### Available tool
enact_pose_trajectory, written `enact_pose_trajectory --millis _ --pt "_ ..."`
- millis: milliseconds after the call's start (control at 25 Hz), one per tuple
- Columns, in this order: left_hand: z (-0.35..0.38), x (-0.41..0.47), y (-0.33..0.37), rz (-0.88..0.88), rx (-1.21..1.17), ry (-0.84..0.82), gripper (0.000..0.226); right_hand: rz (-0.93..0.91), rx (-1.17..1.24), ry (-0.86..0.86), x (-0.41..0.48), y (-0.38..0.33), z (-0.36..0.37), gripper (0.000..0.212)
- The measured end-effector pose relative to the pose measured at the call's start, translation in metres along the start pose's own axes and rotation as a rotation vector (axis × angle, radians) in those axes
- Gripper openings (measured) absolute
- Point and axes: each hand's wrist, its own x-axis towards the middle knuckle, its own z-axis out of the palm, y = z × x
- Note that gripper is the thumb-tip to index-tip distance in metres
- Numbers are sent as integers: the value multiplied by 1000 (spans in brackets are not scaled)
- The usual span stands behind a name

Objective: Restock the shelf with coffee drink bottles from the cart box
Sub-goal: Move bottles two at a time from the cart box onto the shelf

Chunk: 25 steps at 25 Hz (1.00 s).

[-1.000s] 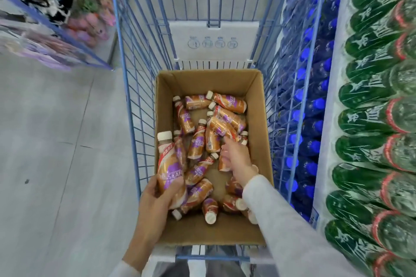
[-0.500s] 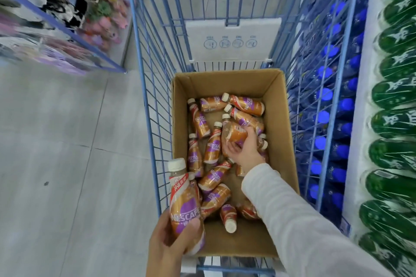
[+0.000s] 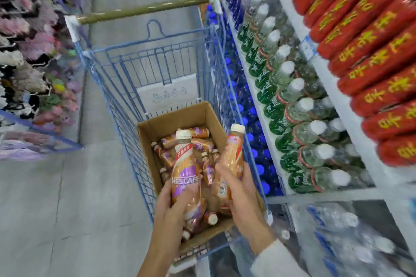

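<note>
Left hand (image 3: 173,204) fingers wrapped round one upright coffee bottle (image 3: 185,171), right hand (image 3: 242,184) fingers gripping a second bottle (image 3: 230,159), both above the cart box (image 3: 153,141).

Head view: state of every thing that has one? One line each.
Left hand: grips the purple-and-orange labelled coffee bottle.
Purple-and-orange labelled coffee bottle: white cap on, upright, held above the box.
Right hand: grips the second orange coffee bottle.
Second orange coffee bottle: capped, slightly tilted.
Brown cardboard box: open-topped, inside the blue wire cart.
Loose coffee bottles: lying on their sides in the box.
</note>
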Motion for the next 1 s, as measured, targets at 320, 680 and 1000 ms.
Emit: enact_pose_trajectory --millis 320,680,1000 --pt "61 -74 29 133 148 -541 68 -318 191 167 -153 -32 -68 84" --pt "175 -215 -21 119 301 -1097 70 -593 382 478 -317 -4 -211 77" --pt "264 -389 -123 113 289 -1361 68 -799 295 864 -473 47 -357 76"
